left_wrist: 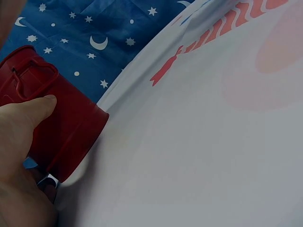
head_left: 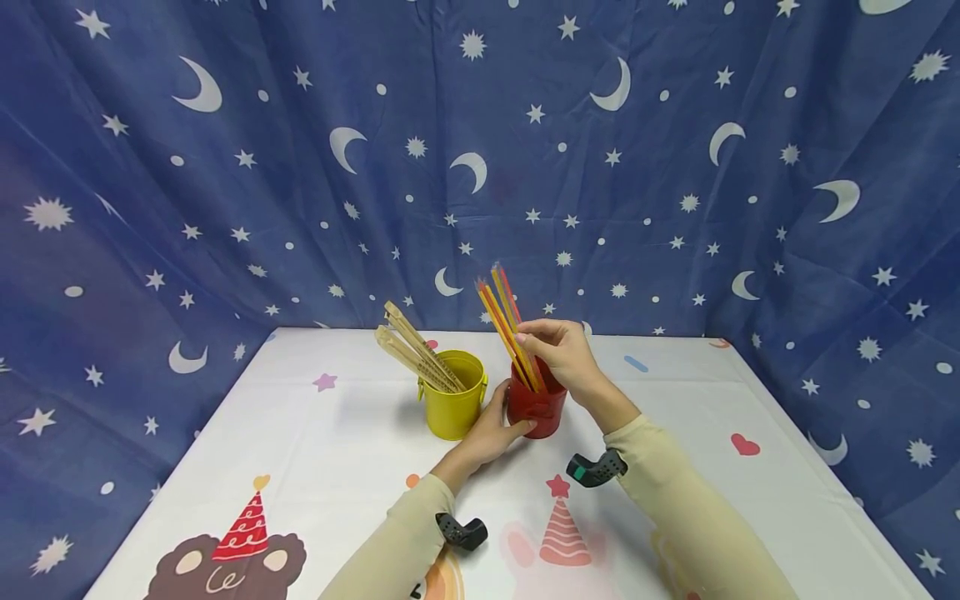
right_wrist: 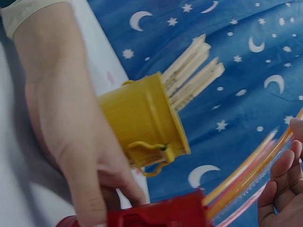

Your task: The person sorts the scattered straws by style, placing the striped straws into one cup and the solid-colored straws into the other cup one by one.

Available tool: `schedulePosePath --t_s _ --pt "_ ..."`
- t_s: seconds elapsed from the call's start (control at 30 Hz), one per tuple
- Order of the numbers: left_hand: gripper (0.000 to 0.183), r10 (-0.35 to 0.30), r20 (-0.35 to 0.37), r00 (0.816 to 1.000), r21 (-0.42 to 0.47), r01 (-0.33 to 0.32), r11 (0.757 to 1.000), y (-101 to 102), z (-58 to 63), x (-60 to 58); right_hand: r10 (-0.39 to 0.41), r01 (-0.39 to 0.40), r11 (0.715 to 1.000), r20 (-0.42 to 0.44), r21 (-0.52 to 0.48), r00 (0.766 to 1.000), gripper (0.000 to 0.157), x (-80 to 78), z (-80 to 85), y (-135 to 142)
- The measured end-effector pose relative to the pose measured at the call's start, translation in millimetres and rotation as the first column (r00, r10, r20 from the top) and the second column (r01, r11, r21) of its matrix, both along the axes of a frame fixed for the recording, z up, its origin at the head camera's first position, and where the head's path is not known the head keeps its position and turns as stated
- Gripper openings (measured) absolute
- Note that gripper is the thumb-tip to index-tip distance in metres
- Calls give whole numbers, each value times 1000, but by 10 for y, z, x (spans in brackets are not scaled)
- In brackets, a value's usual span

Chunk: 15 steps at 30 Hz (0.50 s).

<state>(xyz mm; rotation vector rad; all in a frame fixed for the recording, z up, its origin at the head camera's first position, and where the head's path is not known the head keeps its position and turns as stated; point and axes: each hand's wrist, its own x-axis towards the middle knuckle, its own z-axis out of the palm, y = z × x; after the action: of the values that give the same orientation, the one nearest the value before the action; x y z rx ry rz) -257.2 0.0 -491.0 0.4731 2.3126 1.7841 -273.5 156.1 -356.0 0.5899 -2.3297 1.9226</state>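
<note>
A small red bucket (head_left: 542,408) stands on the table, with its side gripped by my left hand (head_left: 486,433); in the left wrist view the thumb (left_wrist: 40,109) lies against the bucket near its handle loop. Several thin yellow, orange and red drinking straws (head_left: 501,321), some in clear wrap, lean leftward out of it. At the straws is my right hand (head_left: 561,354), thumb and fingers pinching an orange straw (right_wrist: 232,195) above the rim. To the left, a yellow bucket (head_left: 452,414) holds several pale, paper-wrapped chopsticks (head_left: 414,348).
A white tablecloth (head_left: 315,433) with printed bears, hats and hearts covers the table. Behind it hangs a blue curtain (head_left: 420,92) with moons and stars. The yellow bucket stands close beside the left hand.
</note>
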Motion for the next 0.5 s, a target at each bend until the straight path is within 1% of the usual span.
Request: schedulePosePath --t_s 0.17,0.33,0.43,0.5 --pt "84 5 -17 1000 -17 -6 1000 -2 -17 -7 24 -25 999 31 37 999 28 -82 -123 -73" --pt "83 10 -30 1000 -30 -11 999 3 -22 -12 6 -12 997 66 82 998 26 -133 -225 -93" --pt "83 12 -33 999 -28 -12 1000 -1 -26 -19 2 -10 994 66 112 998 25 -149 -265 -101" --pt "83 13 -36 999 -23 -14 1000 -7 -27 -24 1 -7 991 44 137 999 24 -157 -275 -110"
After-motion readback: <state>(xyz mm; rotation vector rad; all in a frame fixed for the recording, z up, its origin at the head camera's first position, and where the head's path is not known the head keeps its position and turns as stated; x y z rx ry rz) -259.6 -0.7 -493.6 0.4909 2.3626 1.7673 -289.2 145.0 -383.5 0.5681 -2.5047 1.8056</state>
